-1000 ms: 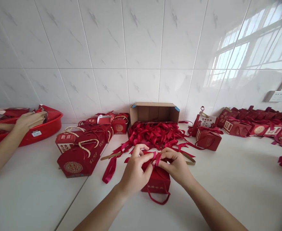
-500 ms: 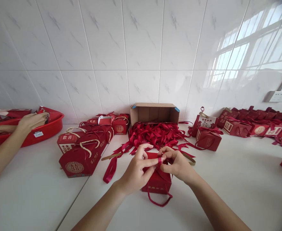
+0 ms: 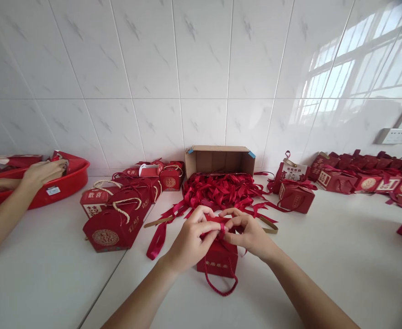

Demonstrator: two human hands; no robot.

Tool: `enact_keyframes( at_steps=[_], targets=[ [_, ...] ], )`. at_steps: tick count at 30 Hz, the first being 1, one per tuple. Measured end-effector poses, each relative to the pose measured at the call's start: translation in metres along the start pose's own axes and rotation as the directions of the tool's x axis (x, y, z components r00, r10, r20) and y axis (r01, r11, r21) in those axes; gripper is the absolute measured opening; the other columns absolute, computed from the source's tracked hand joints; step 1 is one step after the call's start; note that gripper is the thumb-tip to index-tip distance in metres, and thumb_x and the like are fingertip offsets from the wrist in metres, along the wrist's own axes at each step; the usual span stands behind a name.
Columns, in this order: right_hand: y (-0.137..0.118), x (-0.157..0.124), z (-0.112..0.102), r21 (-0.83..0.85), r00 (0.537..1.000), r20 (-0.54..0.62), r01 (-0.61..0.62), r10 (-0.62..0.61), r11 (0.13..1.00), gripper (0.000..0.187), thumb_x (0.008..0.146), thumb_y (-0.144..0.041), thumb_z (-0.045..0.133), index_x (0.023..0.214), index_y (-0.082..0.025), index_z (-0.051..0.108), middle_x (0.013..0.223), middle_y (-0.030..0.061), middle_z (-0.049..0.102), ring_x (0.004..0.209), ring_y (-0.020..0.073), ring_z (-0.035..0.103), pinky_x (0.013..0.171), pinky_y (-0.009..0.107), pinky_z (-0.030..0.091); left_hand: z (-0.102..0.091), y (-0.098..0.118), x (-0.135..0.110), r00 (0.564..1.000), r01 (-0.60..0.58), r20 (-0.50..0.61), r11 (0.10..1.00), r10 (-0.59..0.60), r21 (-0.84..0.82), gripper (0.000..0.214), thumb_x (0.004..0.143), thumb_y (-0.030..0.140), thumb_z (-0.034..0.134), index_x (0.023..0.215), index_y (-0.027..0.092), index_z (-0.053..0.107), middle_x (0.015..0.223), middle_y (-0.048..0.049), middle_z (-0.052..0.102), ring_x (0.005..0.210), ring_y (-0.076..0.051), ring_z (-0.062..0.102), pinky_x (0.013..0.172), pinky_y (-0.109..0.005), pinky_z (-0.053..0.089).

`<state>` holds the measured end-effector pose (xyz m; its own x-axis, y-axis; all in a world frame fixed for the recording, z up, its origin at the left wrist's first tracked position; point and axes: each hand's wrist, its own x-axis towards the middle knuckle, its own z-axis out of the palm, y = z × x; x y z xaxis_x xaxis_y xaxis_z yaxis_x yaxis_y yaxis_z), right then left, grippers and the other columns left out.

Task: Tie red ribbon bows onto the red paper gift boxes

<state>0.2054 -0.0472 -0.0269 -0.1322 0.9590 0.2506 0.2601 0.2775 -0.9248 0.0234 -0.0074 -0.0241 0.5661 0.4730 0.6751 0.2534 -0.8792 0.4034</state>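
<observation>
Red satin ribbon is pinched tight in my grip: thumb and forefinger of my left hand and my right hand close on it from either side. They meet directly above a small red cardboard gift box standing on the white table, its cord handle looped toward me. Just behind lies a heap of loose red ribbons, spilling from an open brown cardboard carton against the tiled wall. Rope-handled red boxes stand to the left, where another person's hand rests in a red plastic basin.
</observation>
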Motion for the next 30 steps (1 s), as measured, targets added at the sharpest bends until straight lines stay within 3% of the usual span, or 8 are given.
enact_keyframes(
  at_steps=[7,12,18,21,24,30],
  targets=[
    [-0.002,-0.001,-0.001,0.011,1.0,-0.021,0.006,-0.005,1.0,0.006,0.07,-0.025,0.068,0.067,-0.021,0.069,0.111,0.0042,0.056,0.101,0.0214,0.055,0.078,0.031,0.043,0.002,0.003,-0.002,0.999,-0.011,-0.031,1.0,0.011,-0.007,0.016,0.088,0.011,0.046,0.084,0.019,0.06,0.094,-0.0036,0.048,0.073,-0.01,0.054,0.066,-0.022,0.047],
    [0.001,-0.001,-0.002,0.023,0.998,-0.059,-0.014,0.015,1.0,0.014,0.075,-0.033,0.065,0.068,-0.02,0.067,0.115,0.0051,0.055,0.097,0.021,0.057,0.075,0.031,0.043,-0.003,0.007,0.003,0.992,0.129,0.013,0.992,-0.129,-0.01,0.01,0.086,0.013,0.047,0.082,0.019,0.053,0.097,-0.004,0.048,0.09,-0.014,0.053,0.081,-0.027,0.045],
    [0.001,0.0,-0.002,-0.035,0.994,-0.107,0.011,-0.014,0.999,0.012,0.074,-0.026,0.062,0.065,-0.019,0.059,0.114,0.0052,0.056,0.104,0.0233,0.054,0.081,0.033,0.041,-0.01,-0.001,0.006,0.96,0.274,0.062,0.961,-0.272,-0.029,0.012,0.082,0.012,0.041,0.073,0.02,0.042,0.094,-0.0024,0.049,0.083,-0.015,0.05,0.074,-0.028,0.042],
    [0.0,-0.001,-0.003,-0.096,0.991,-0.121,0.039,-0.051,0.995,0.01,0.071,-0.019,0.059,0.062,-0.019,0.055,0.111,0.0047,0.057,0.106,0.0232,0.053,0.089,0.036,0.038,-0.012,-0.007,0.006,0.937,0.341,0.081,0.94,-0.339,-0.014,0.014,0.082,0.013,0.035,0.071,0.021,0.037,0.09,-0.0022,0.048,0.078,-0.016,0.047,0.072,-0.03,0.041],
    [0.002,0.0,-0.006,-0.144,0.988,-0.126,0.076,-0.094,0.987,0.01,0.07,-0.016,0.057,0.062,-0.02,0.051,0.108,0.0046,0.057,0.105,0.0225,0.053,0.091,0.037,0.037,-0.011,-0.012,0.006,0.91,0.407,0.105,0.913,-0.402,-0.034,0.015,0.082,0.015,0.03,0.07,0.021,0.036,0.091,-0.0034,0.049,0.087,-0.019,0.046,0.081,-0.034,0.04],
    [0.011,0.004,-0.004,-0.153,0.969,-0.172,0.15,-0.176,0.977,0.01,0.08,-0.027,0.056,0.071,-0.021,0.057,0.105,0.0068,0.059,0.104,0.0223,0.054,0.092,0.037,0.038,-0.01,-0.013,0.007,0.827,0.559,0.28,0.768,-0.488,-0.313,0.016,0.084,0.027,0.037,0.071,0.021,0.044,0.121,-0.0065,0.049,0.122,-0.024,0.039,0.105,-0.04,0.028]
  ],
)
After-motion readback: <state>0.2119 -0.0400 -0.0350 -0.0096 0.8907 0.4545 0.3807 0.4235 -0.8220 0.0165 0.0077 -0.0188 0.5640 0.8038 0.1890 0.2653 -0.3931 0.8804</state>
